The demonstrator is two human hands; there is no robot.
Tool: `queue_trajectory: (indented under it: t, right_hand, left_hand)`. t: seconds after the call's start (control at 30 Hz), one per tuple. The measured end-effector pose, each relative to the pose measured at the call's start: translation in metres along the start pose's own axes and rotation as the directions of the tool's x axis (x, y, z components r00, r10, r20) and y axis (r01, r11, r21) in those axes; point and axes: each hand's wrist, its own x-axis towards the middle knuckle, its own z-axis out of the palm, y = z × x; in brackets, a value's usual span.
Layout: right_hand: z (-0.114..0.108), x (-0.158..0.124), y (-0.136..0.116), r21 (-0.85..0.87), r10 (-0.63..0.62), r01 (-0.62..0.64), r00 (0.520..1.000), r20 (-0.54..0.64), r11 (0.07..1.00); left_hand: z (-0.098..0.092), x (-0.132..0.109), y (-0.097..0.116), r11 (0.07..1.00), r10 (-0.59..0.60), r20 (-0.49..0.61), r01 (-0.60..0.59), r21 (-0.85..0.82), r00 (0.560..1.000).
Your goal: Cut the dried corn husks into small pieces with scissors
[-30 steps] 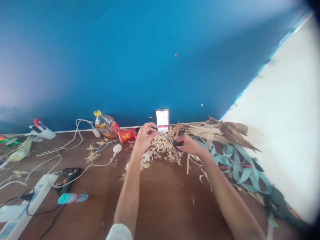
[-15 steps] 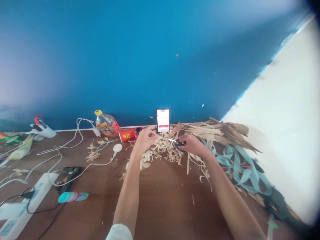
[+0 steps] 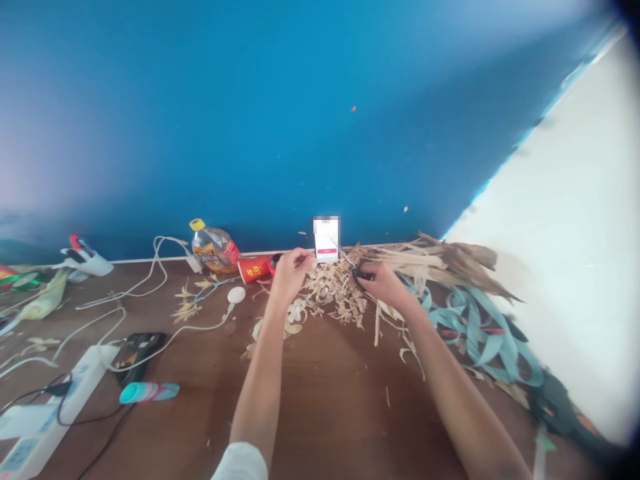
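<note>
We find little writing that can be read. The phone [image 3: 326,240] leaning on the blue wall shows a white screen with a red bar low down, and its top is blurred. The red cup [image 3: 253,269] lying on its side carries yellow characters too small to read. The yellow-capped bottle [image 3: 214,248] has an orange and red label that is just as unclear.

Our right hand [image 3: 384,281] has its grip pressed around the dark handles of the scissors [image 3: 349,260], just above the heap of dried husk trimmings [image 3: 333,297] at the back of the worktop [image 3: 330,407]. The scissors' long axis runs diagonally, with the tips pointing away from us and to the left, toward the foot of the phone. The handles are mostly hidden in the hand, and we cannot tell whether the blades are parted.

Our left hand [image 3: 293,268] has its grip pinched on a pale scrap [image 3: 311,263], which is hard to make out. Teal straps [image 3: 475,327] trail off to the right, where the picture goes dark and smeared.
</note>
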Motion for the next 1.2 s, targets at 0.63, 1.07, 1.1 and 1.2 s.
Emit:
queue_trajectory:
  t: [0.63,1.07,1.1,1.2]
  right_hand:
    - [0.022,0.016,-0.039,0.146,0.100,-0.109,0.993,0.069,0.983]
    - [0.026,0.016,-0.047,0.448,0.192,-0.152,0.980,-0.045,0.881]
    - [0.027,0.017,-0.048,0.490,0.209,-0.154,0.976,-0.060,0.858]
    - [0.032,0.019,-0.045,0.520,0.220,-0.131,0.969,-0.114,0.844]
  left_hand:
    - [0.012,-0.001,0.002,0.960,-0.120,0.058,0.130,-0.248,0.991]
    - [0.015,-0.004,0.002,0.989,-0.039,0.071,0.049,-0.141,0.997]
    - [0.015,-0.005,0.003,0.994,-0.038,0.075,0.046,-0.103,0.996]
    - [0.015,-0.006,0.004,0.998,-0.044,0.089,0.047,-0.031,0.995]
